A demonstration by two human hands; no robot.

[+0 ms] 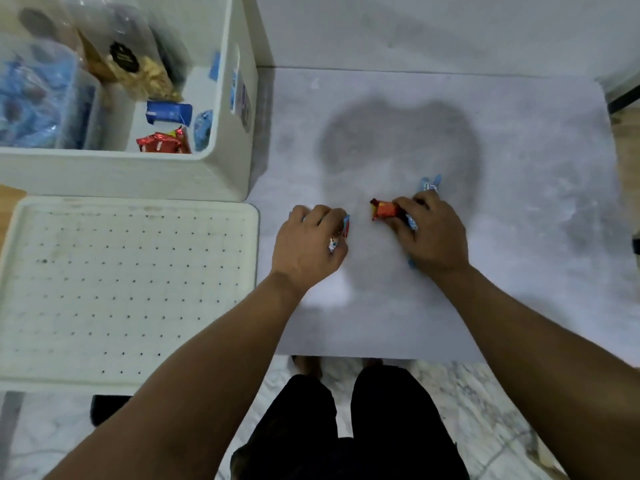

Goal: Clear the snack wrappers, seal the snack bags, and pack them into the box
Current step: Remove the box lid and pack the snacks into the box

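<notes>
With both the left hand point(308, 242) and right hand point(427, 233) clenched on bunched wrappers point(384, 209), loose ends could slip free before the box point(221, 168).

Left hand point(310, 242): wrappers point(341, 233) mostly hidden under its curled fingers.
Right hand point(431, 233): blue wrapper point(430, 184) partly covered, print unreadable.
Box point(221, 168): far-left bags point(31, 91) blurred, cut off by the edge.
</notes>
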